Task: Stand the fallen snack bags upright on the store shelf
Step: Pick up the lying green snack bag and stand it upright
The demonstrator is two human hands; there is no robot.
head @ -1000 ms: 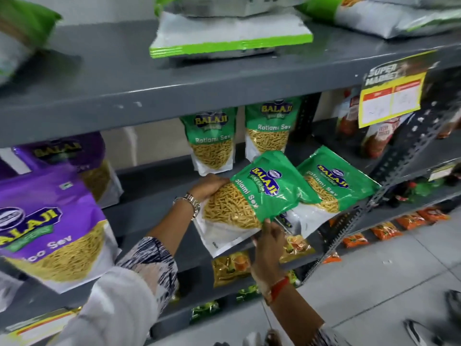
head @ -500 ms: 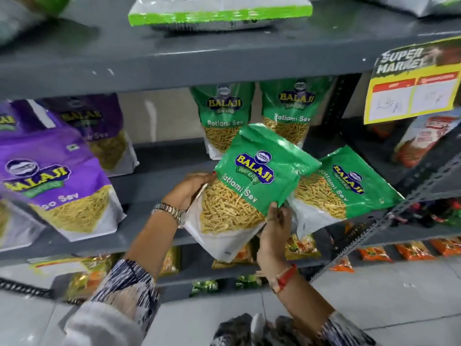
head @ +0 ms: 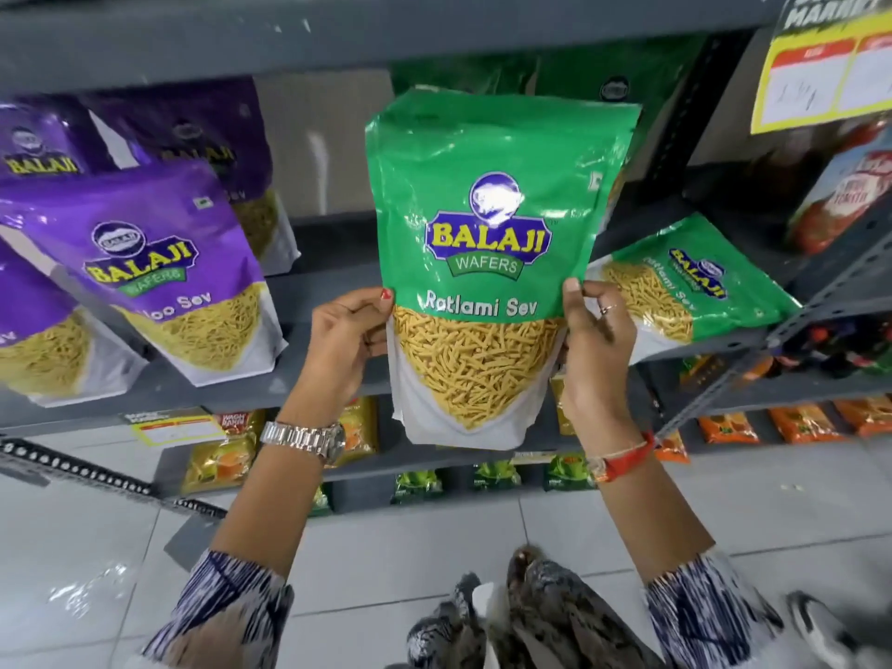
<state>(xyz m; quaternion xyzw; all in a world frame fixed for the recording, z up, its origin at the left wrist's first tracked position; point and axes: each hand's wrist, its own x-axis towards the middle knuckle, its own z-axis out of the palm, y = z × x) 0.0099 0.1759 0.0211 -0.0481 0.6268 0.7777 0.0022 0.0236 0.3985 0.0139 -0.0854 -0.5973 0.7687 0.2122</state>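
I hold a green Ratlami Sev bag (head: 487,224) upright in front of the grey middle shelf (head: 328,282), its bottom below the shelf's front edge. My left hand (head: 345,345) grips its left edge and my right hand (head: 596,350) grips its right edge. A second green Ratlami Sev bag (head: 685,287) lies tilted on its side on the shelf, right of the held bag. Behind the held bag, upright green bags (head: 622,89) at the back of the shelf are mostly hidden.
Purple Aloo Sev bags (head: 159,263) stand leaning on the shelf to the left. A yellow price sign (head: 820,74) hangs at the upper right. Red-labelled packs (head: 849,185) sit on the neighbouring rack. Lower shelves hold small yellow, green and orange packets. The tiled floor lies below.
The held green bag has turned from tilted to upright and risen in front of the shelf. My left hand has shifted from the bag's bottom end to its left edge.
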